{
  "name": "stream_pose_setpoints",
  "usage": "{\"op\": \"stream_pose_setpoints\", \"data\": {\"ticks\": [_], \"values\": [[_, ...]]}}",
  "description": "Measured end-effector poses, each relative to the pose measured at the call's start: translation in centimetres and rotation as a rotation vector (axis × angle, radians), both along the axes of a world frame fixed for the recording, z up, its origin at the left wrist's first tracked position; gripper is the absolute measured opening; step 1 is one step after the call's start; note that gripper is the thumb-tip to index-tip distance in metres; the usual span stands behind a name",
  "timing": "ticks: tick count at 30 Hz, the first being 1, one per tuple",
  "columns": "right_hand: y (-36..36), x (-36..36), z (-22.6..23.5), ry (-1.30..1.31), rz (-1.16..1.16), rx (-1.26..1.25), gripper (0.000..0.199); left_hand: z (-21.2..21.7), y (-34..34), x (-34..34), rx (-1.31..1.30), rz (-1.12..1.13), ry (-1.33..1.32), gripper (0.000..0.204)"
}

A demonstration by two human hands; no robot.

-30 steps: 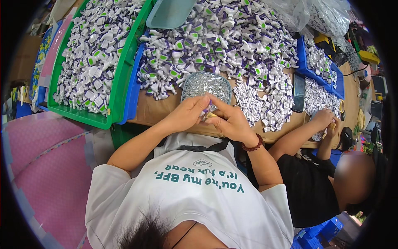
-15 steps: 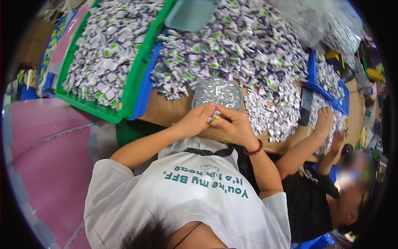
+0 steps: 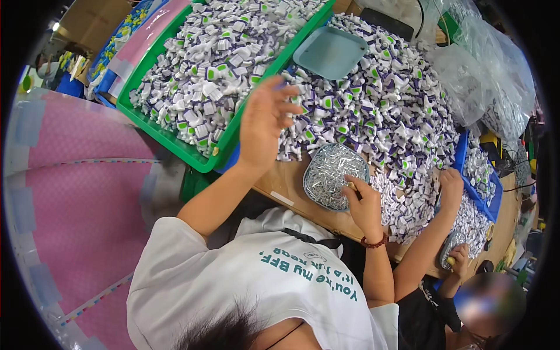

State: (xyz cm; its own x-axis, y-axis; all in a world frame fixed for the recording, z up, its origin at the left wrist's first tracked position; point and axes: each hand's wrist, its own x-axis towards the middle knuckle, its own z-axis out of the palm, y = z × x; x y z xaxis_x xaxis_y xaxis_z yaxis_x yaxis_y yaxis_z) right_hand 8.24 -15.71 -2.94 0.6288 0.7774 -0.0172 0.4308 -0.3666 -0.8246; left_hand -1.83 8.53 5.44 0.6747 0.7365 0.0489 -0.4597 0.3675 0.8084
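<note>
My left hand is raised beside the green tray's near right wall, its fingers spread and nothing in them. Small white, purple and green plastic pieces fill the green tray. My right hand, with a beaded bracelet at its wrist, is at the right rim of a rounded container of short silvery metal pins. Its thumb and fingers are closed on a small yellowish thing, mostly covered by the fingers. A large heap of similar plastic pieces lies behind the container.
A grey-blue shallow tray rests on the heap. Small white parts lie right of the pins. A co-worker's hands work close on my right, near a blue bin. Clear plastic bags stand at the back right.
My hands, together over a small piece before, have parted. The left went up and left to the green tray and opened; the right moved right to the pin container. The view has shifted too.
</note>
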Motion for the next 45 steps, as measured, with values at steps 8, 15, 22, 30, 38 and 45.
{"op": "stream_pose_setpoints", "data": {"ticks": [8,15,22,30,38,45], "values": [[0.3,-0.7,-1.5,-0.489,0.077,-0.247,0.016,-7.0,-0.3,1.6,0.664,-0.173,0.581,0.02],[0.2,-0.5,-2.7,-0.438,0.061,-0.233,0.01,-8.8,-1.3,4.2,1.491,0.034,0.564,0.024],[0.6,-0.7,-1.7,-0.454,0.04,-0.192,0.008,-8.9,-0.4,6.9,1.682,0.189,0.753,0.033],[0.5,-0.3,-1.9,-0.378,0.03,-0.187,0.008,-9.4,-0.7,6.7,1.518,0.334,0.582,0.02],[0.3,0.5,-0.7,-0.208,-0.04,-0.205,0.013,-5.4,-3.7,4.2,0.103,-0.366,0.395,0.013],[0.7,0.0,-2.0,-0.459,0.036,-0.275,0.012,-6.3,-5.5,1.5,-0.413,-0.573,0.39,0.02]]}}
